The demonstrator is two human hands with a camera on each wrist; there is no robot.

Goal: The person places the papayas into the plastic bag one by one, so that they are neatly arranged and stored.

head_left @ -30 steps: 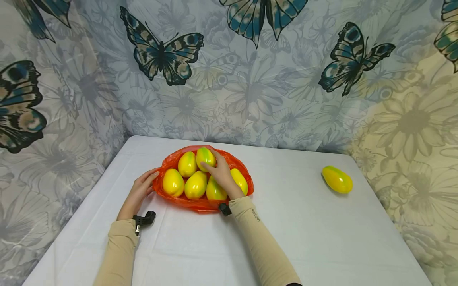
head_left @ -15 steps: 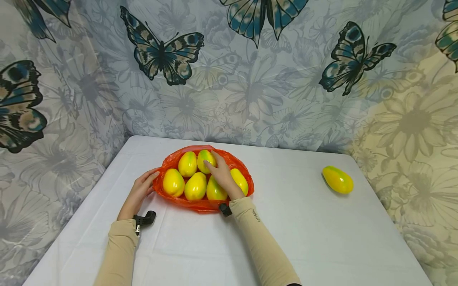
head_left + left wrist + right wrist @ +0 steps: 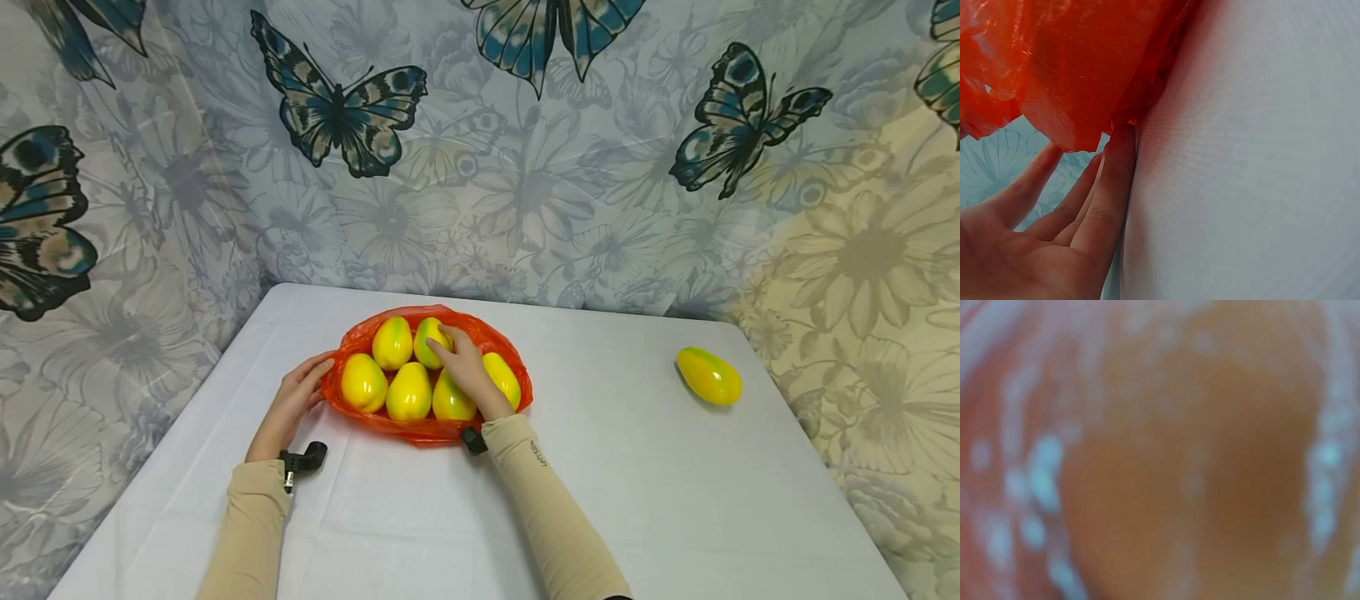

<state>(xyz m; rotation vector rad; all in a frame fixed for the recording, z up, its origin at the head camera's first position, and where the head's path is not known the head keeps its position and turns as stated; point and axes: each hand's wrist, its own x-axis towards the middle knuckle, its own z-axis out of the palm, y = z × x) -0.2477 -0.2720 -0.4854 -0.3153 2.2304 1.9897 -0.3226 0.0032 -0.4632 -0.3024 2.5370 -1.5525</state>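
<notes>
A red plastic bag (image 3: 431, 433) lies spread open on the table with several glossy yellow-green mangoes in it, one mango (image 3: 408, 392) near its middle. My right hand (image 3: 467, 367) reaches over the bag and holds the back mango (image 3: 427, 337) between thumb and fingers. At the bag's left side is my left hand (image 3: 296, 396), its fairly straight fingers touching the plastic. The left wrist view shows these fingertips (image 3: 1124, 134) under the hanging red plastic (image 3: 1079, 81), close to the tabletop. The right wrist view is a blur of red film and yellow-brown.
A single mango (image 3: 708, 377) lies on the right part of the white-covered table (image 3: 600, 467). Behind and beside the table hangs a floral cloth with butterflies (image 3: 339, 117). Each wrist wears a small black camera mount (image 3: 303, 458).
The mango in my right hand has sunk slightly lower toward the other fruit and turned a little, so more of its green side shows. My left hand has stayed at the bag's edge.
</notes>
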